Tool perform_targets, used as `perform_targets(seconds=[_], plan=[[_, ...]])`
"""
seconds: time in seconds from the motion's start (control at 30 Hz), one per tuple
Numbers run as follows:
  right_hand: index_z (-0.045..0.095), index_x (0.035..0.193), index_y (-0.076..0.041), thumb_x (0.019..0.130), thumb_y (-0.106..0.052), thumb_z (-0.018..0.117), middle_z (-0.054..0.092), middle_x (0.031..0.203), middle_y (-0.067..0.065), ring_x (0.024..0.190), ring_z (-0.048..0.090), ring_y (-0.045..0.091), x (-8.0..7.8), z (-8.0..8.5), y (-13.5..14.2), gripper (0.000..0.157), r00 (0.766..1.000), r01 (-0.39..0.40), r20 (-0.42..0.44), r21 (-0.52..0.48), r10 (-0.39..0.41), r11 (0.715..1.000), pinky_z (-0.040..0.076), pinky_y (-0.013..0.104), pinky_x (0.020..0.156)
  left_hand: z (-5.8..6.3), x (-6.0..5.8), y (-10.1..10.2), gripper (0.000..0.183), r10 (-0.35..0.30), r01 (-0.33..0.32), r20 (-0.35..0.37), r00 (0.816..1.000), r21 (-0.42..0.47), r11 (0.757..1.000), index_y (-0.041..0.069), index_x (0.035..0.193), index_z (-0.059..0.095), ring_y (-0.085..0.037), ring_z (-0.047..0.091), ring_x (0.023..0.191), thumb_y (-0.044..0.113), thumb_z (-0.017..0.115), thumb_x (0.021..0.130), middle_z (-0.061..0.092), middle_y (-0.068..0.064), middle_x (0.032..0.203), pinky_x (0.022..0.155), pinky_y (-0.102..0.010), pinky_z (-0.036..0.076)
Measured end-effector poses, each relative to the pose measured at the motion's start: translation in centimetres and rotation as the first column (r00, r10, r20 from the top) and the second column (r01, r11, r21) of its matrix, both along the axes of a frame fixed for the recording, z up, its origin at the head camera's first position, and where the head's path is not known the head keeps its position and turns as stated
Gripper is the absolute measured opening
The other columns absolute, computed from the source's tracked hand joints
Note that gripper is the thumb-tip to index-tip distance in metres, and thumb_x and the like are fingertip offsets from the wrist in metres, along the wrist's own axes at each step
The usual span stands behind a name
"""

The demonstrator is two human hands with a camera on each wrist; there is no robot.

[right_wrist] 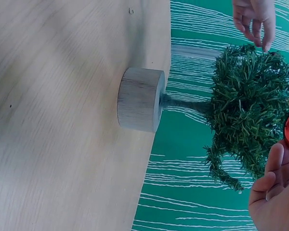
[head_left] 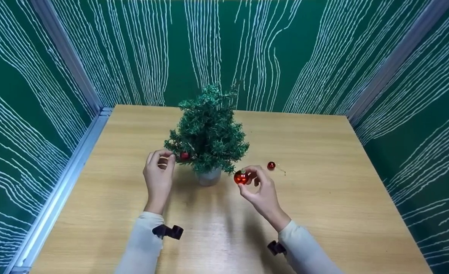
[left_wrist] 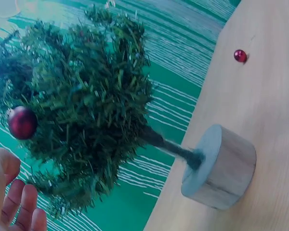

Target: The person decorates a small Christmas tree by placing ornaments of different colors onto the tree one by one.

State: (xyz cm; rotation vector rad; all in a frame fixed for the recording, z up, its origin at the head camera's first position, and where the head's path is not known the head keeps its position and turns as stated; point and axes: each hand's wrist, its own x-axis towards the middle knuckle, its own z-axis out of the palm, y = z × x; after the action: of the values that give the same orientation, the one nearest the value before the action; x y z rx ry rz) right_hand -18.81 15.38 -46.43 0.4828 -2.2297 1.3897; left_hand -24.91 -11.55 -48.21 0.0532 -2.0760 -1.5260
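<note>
A small artificial Christmas tree [head_left: 211, 133] stands upright in a pale round base [left_wrist: 226, 168]. One dark red bauble [left_wrist: 22, 122] hangs on its left side, partly among the branches in the head view. Right beside that bauble is my left hand [head_left: 159, 182], fingers loosely bent and nothing visible in its grasp; whether its fingertips touch the branches I cannot tell. My right hand [head_left: 260, 190] pinches a shiny red bauble [head_left: 241, 177] between thumb and fingers, at the tree's lower right. The right wrist view cuts this bauble off at its edge.
Another small red bauble [head_left: 271, 165] with a thin thread lies on the wooden table [head_left: 315, 213], right of the tree and beyond my right hand. Green walls [head_left: 300, 49] with white wavy lines surround the table at the back and sides.
</note>
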Motion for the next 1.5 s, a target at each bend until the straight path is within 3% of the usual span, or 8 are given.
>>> perform_targets(seconds=[0.2, 0.47, 0.73, 0.97, 1.1, 1.33, 1.5], plan=[[0.063, 0.105, 0.004, 0.07, 0.009, 0.075, 0.064, 0.088, 0.011, 0.071, 0.058, 0.031, 0.1, 0.0, -0.1, 0.037, 1.0, 0.001, -0.008, -0.004, -0.001, 1.0, 0.042, 0.029, 0.062, 0.3, 1.4, 0.8, 0.005, -0.011, 0.011, -0.021, 1.0, 0.018, 1.0, 0.006, 0.095, 0.069, -0.017, 0.06, 0.076, 0.007, 0.07, 0.09, 0.063, -0.006, 0.093, 0.068, -0.019, 0.049], [0.063, 0.105, 0.005, 0.07, 0.009, 0.074, 0.064, 0.088, 0.011, 0.071, 0.057, 0.031, 0.1, 0.3, -0.5, 0.037, 1.0, -0.009, -0.016, -0.015, 0.009, 1.0, 0.04, 0.023, 0.063, 0.6, 2.9, 2.3, 0.006, -0.066, 0.067, -0.051, 0.996, 0.012, 0.998, 0.007, 0.096, 0.069, -0.014, 0.058, 0.074, 0.006, 0.07, 0.09, 0.064, -0.004, 0.09, 0.066, -0.025, 0.05], [0.062, 0.105, 0.006, 0.071, 0.008, 0.074, 0.064, 0.09, 0.009, 0.072, 0.057, 0.031, 0.5, 0.8, -0.7, 0.036, 1.0, -0.026, -0.011, -0.019, 0.026, 0.999, 0.043, 0.028, 0.063, 0.7, 3.5, 3.3, 0.007, -0.101, 0.101, -0.029, 0.994, -0.009, 0.995, 0.008, 0.096, 0.067, -0.014, 0.056, 0.075, 0.009, 0.07, 0.091, 0.062, -0.001, 0.089, 0.065, -0.022, 0.048], [0.062, 0.105, 0.005, 0.071, 0.008, 0.074, 0.065, 0.091, 0.009, 0.073, 0.057, 0.025, 0.6, 0.9, -0.9, 0.036, 0.999, -0.037, -0.014, -0.016, 0.037, 0.999, 0.044, 0.03, 0.062, 0.9, 4.0, 4.1, 0.007, -0.149, 0.148, -0.054, 0.987, -0.022, 0.989, 0.009, 0.097, 0.067, -0.014, 0.057, 0.075, 0.01, 0.07, 0.09, 0.062, -0.001, 0.089, 0.065, -0.024, 0.049], [0.062, 0.105, 0.007, 0.071, 0.008, 0.074, 0.065, 0.092, 0.009, 0.074, 0.057, 0.023, 0.7, 0.9, -1.1, 0.036, 0.999, -0.05, -0.022, -0.018, 0.049, 0.999, 0.043, 0.029, 0.063, 0.9, 4.4, 4.6, 0.009, -0.199, 0.197, -0.062, 0.978, -0.043, 0.979, 0.009, 0.098, 0.068, -0.016, 0.058, 0.076, 0.012, 0.071, 0.09, 0.064, 0.0, 0.091, 0.065, -0.025, 0.05], [0.062, 0.106, 0.008, 0.07, 0.009, 0.073, 0.064, 0.09, 0.011, 0.072, 0.057, 0.029, 0.8, 0.9, -1.3, 0.037, 0.998, -0.043, -0.039, -0.033, 0.042, 0.999, 0.044, 0.042, 0.06, 1.2, 4.8, 6.0, 0.014, -0.31, 0.309, -0.062, 0.949, -0.032, 0.951, 0.011, 0.102, 0.069, -0.015, 0.059, 0.08, 0.018, 0.072, 0.09, 0.066, -0.001, 0.098, 0.067, -0.025, 0.052], [0.062, 0.108, 0.008, 0.071, 0.009, 0.074, 0.065, 0.091, 0.01, 0.072, 0.057, 0.025, 0.7, 0.9, -1.3, 0.038, 0.999, -0.032, -0.026, -0.039, 0.031, 0.999, 0.044, 0.032, 0.062, 1.3, 4.9, 6.7, 0.015, -0.381, 0.375, -0.059, 0.923, -0.087, 0.923, 0.015, 0.103, 0.069, -0.013, 0.06, 0.077, 0.023, 0.071, 0.091, 0.066, 0.002, 0.095, 0.064, -0.025, 0.053]])
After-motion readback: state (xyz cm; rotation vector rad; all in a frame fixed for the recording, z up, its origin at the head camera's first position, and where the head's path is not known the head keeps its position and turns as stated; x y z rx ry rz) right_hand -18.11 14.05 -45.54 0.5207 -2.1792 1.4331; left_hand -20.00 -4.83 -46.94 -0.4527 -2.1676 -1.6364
